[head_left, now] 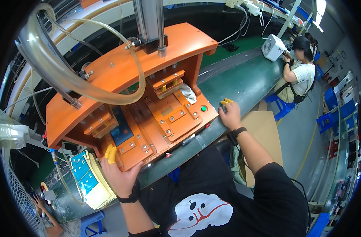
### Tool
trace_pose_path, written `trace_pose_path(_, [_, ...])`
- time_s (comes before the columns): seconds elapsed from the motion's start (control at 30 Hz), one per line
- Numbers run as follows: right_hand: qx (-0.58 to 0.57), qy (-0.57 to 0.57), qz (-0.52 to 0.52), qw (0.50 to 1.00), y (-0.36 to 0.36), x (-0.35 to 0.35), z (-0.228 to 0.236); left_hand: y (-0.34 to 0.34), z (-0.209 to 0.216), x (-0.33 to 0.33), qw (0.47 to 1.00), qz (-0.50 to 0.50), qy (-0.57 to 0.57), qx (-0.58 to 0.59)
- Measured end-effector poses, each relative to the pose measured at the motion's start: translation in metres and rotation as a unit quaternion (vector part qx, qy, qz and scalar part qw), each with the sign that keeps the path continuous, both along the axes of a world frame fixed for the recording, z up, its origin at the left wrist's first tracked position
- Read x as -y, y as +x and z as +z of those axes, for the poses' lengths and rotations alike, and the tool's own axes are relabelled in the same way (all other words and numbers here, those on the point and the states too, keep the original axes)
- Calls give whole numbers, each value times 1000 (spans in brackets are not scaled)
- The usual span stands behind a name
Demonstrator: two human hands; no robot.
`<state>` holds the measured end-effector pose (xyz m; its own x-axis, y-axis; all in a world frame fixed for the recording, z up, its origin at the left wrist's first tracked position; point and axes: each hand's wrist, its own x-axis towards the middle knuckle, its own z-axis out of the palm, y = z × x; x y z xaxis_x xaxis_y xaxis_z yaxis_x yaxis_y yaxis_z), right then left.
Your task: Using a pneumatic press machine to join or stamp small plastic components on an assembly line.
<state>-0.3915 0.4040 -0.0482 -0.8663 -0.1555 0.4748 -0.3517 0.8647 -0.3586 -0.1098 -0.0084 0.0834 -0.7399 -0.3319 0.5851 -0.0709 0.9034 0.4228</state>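
Note:
An orange pneumatic press (127,79) stands in front of me on the green worktable (243,85). My left hand (120,177) is at the press's front left corner, thumb spread and yellow covers on some fingertips. A flat blue piece (122,132) lies in the left bed of the press, close to that hand. My right hand (231,116), also with yellow fingertip covers, rests on the table by the press's right end, fingers apart and holding nothing. A green button (203,108) sits on the press corner nearest it.
A stack of yellowish sheets with blue pieces (87,179) lies left of the press. A white cloth (188,94) is tucked at its right post. Clear hoses (125,96) arch overhead. Cardboard (267,142) stands at right; a co-worker (301,75) sits beyond.

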Motion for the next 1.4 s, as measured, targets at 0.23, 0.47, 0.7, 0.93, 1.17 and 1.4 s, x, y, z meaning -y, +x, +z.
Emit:
trace_pose_path(0.23, [-2,-2,-3,1000,6,3,4,6,2,-2,1000,9,-8,8])
trace_pose_path(0.47, [-5,1,-2,1000,3,1,1,6,2,-3,999,16,-42,-12])
trace_pose_path(0.7, [1,5,-9,1000,6,3,3,7,-5,0,999,24,-31,3])
trace_pose_path(0.93, [4,-2,-17,1000,4,-1,3,7,-8,-2,999,31,-34,10])
trace_pose_path(1.17, [40,45,4,998,-4,-5,5,9,-6,-2,998,38,-36,31])
trace_pose_path(1.4, [134,39,63,988,-73,-3,57,6,-6,0,997,39,-27,53])
